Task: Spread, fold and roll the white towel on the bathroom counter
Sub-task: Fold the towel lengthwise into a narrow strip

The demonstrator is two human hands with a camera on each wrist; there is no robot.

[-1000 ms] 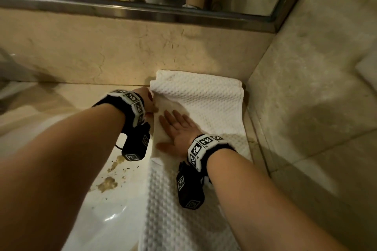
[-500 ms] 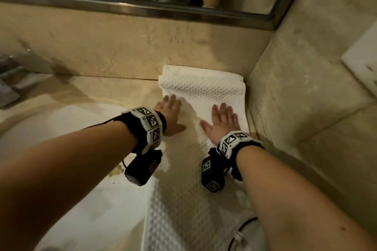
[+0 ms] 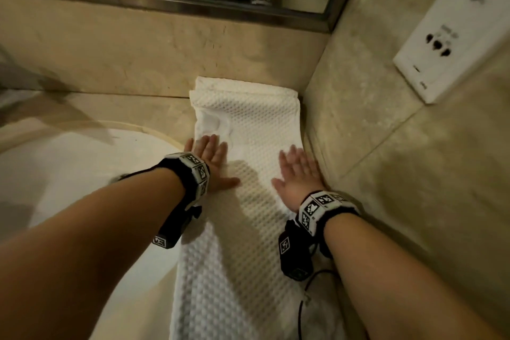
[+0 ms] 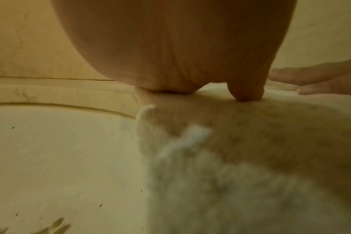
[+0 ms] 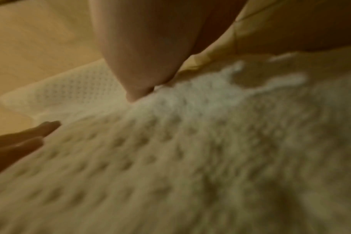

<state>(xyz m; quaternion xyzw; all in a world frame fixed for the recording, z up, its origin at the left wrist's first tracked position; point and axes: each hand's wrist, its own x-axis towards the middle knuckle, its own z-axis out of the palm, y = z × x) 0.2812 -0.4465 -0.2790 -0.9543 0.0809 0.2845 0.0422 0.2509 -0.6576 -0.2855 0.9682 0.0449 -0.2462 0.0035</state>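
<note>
white towel [image 3: 248, 201] laid long along the counter [image 3: 124, 107], right edge tight against the side wall [image 3: 358, 124], far end touching the back wall. left hand [image 3: 212, 163] and right hand [image 3: 299, 176] flat on it, fingers straight. sink basin [image 3: 69, 174] just left.

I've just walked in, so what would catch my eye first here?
A long white waffle-textured towel lies along the beige stone counter, in the corner beside the wall. The left hand and right hand press flat on it, each wrist wearing a black-and-white patterned band.
</note>
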